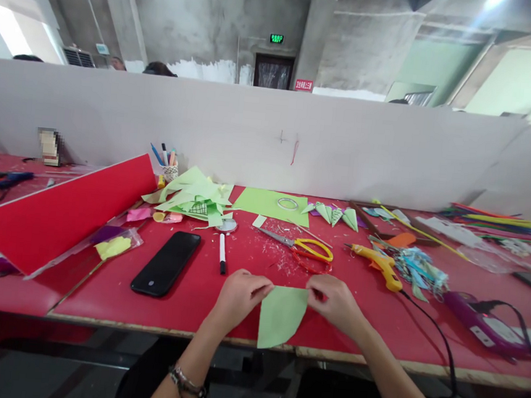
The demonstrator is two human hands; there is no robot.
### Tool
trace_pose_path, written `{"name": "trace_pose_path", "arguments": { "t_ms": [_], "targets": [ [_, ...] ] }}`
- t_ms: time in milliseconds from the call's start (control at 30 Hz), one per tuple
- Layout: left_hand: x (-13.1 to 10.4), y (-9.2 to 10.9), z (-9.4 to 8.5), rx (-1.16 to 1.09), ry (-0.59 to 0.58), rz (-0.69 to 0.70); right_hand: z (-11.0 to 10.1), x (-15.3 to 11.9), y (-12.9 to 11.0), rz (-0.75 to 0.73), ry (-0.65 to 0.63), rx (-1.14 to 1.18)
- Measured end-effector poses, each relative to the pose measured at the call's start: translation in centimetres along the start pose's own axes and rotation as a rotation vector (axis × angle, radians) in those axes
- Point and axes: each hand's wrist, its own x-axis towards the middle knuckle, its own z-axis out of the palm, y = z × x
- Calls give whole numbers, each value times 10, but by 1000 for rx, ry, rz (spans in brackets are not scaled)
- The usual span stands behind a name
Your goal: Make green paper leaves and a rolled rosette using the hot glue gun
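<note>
A light green paper piece (282, 318) with a curved lower right edge hangs between my hands at the table's front edge. My left hand (241, 296) pinches its upper left corner. The upper right corner is pinched between the fingers of my right hand (333, 301). Beyond the hands lie yellow-handled scissors (310, 248), their blades pointing left. A white marker with a black end (222, 254) lies left of the scissors. Several green paper cones (336, 216) rest farther back, beside a green sheet (256, 201) with a ring (288, 204) on it.
A black phone (167, 263) and a leaning red board (73, 213) are at the left. Green paper scraps (196, 196) are piled behind. On the right are a yellow glue gun (378, 261), its cord, and a purple power strip (487, 327). A white partition (234, 128) stands behind.
</note>
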Motion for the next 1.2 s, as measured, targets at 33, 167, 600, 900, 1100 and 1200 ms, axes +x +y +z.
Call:
{"name": "trace_pose_path", "arguments": {
  "t_ms": [33,167,600,900,1100,1200],
  "targets": [
    [-1,-2,-4,-9,7,-27,-3,-2,4,42,20,-16],
    [-3,-8,-13,-58,16,-137,-14,-9,-4,82,169,-24],
    [12,-17,-2,-315,-159,-321,11,-8,-63,-241,-343,-55],
    [-6,-18,-6,-232,-44,-354,14,-6,-74,-200,-396,-81],
    [-27,-7,-24,-256,-33,-333,7,0,-60,-144,-431,171],
    [-28,3,-29,-268,-43,-331,5,5,-53,-34,-379,261]
  ]
}}
